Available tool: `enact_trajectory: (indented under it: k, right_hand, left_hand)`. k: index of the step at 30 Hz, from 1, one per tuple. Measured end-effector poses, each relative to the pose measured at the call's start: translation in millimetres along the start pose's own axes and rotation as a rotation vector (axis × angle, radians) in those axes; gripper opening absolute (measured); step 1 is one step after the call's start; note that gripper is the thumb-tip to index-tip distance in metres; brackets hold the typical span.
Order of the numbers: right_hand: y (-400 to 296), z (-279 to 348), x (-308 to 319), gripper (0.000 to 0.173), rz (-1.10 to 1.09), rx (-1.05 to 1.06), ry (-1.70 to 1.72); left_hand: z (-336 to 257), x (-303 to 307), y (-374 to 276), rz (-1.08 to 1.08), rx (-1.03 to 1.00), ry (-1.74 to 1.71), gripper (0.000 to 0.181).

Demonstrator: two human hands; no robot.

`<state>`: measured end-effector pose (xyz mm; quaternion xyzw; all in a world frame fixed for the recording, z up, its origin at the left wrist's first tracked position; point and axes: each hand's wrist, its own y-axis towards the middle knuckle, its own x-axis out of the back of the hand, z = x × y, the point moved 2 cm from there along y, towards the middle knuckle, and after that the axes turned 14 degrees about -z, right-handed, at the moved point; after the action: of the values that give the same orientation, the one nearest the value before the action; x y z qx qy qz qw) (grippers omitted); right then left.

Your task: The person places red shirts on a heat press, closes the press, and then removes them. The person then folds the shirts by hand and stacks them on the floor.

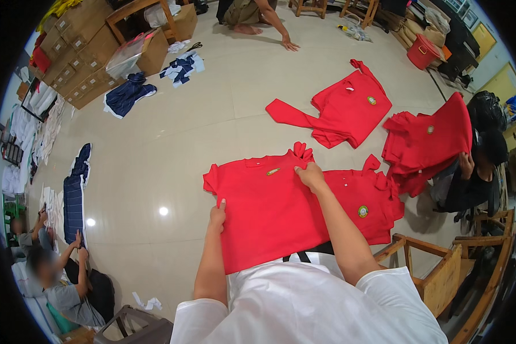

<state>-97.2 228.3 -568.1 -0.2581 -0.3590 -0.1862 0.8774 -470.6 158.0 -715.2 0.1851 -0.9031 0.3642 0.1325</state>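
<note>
A red sweatshirt with a round chest badge point(266, 206) is spread in front of me, its neckline away from me and its hem near my waist. My left hand point(218, 215) grips its left side edge, thumb on top. Near the shoulder on the right, my right hand point(310, 176) pinches the fabric. A pile of similar red garments point(357, 189) lies just right of it, partly covered. Farther off, another red long-sleeved garment point(352, 107) lies on the tiled floor with one sleeve stretched to the left.
At right, a person holds a stack of red garments point(430, 146) near a wooden stool point(443, 275). Seated people at left handle dark striped fabric point(73, 198). Cardboard boxes point(81, 51) stand upper left, near scissors point(195, 46). Another person's hand point(290, 44) rests on the floor at top.
</note>
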Motion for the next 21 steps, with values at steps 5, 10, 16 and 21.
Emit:
enact_trajectory:
  k: [5,10,16,21]
  right_hand:
    - [-15.5,17.2,41.3,0.029,0.198,-0.248,0.779]
    - [5.0,64.5,71.4,0.05,0.257,-0.245,0.925]
    - [92.7,144.2,87.7,0.061,0.306,0.1,0.658]
    - [125.9,193.0,107.3,0.042,0.29,0.292,0.747]
  left_hand:
    - [-80.6,49.9,-32.3,0.264,-0.01,-0.715,0.051]
    - [-175.7,91.4,-28.1,0.23,-0.283,-0.647,0.064]
    - [-311.4,117.3,0.2,0.194,-0.672,-0.277,0.068]
    - [-373.2,131.2,0.8,0.126,-0.865,-0.149,0.062]
